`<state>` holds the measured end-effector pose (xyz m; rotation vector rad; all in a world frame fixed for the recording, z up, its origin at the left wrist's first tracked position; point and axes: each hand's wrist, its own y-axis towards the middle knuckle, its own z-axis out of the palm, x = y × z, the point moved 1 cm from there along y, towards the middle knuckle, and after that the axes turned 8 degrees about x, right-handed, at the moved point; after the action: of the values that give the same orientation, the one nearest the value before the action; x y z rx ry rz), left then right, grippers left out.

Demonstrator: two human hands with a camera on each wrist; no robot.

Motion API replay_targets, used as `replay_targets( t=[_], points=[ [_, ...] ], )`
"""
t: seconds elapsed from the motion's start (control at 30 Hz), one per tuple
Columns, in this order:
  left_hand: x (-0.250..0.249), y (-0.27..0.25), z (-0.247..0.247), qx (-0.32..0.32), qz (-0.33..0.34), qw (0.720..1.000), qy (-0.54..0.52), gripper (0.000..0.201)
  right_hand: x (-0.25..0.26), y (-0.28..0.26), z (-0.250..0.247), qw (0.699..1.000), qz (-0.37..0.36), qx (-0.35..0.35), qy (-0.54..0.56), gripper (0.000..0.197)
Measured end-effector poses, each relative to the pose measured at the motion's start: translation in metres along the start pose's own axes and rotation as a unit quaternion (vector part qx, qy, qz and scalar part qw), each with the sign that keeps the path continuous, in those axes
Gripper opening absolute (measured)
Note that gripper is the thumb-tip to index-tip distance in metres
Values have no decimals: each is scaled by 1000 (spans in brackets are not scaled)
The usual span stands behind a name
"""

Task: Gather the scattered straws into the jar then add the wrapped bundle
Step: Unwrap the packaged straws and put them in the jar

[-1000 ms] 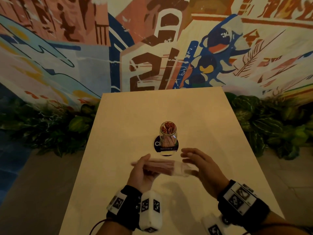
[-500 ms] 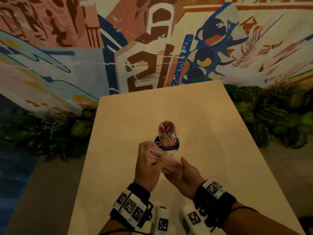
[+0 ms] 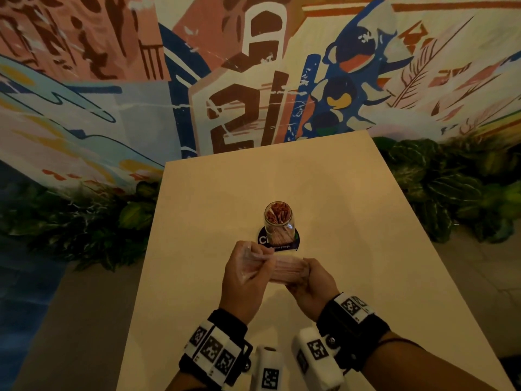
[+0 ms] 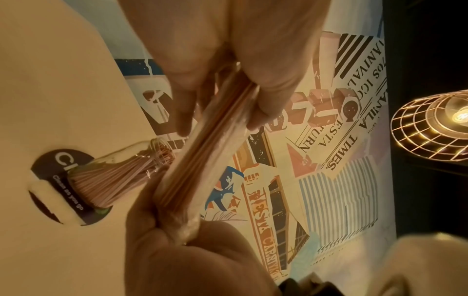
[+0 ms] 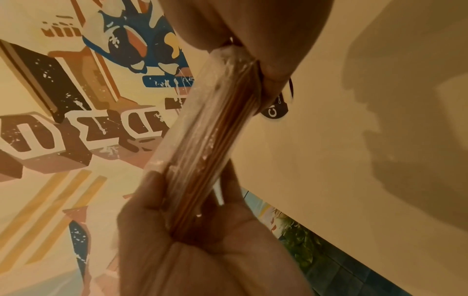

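Wrapped straw bundle lay crosswise, its ends gripped by left hand and right hand, just short of the jar.

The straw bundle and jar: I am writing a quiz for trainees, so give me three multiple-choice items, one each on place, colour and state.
1. The jar stands:
A. on a dark round coaster
B. on the floor
C. in the plants

2. The straws in the jar are:
A. green
B. reddish-pink
C. black

3. The wrapped bundle is:
A. in the jar
B. lying on the table
C. held by both hands

Answers:
1. A: the coaster shows under the jar.
2. B: the jar's mouth shows the tips.
3. C: the left hand and right hand grip its ends above the table.
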<state>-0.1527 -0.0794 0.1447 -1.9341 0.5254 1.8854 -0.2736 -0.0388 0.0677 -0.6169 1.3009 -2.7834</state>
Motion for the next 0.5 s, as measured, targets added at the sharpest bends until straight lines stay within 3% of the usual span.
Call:
replay_targets(
  t=[0.2,0.4,0.5],
  points=[
    [-2,0,-8,49,-105,993,19,6,7,4,2,999,2,44,10,15],
    [-1,0,-12,21,-87,996,26,10,15,0,6,995,-6,98,26,17],
    [-1,-1,-13,11,-77,996,37,16,19,0,6,995,-12,84,46,29]
  ],
)
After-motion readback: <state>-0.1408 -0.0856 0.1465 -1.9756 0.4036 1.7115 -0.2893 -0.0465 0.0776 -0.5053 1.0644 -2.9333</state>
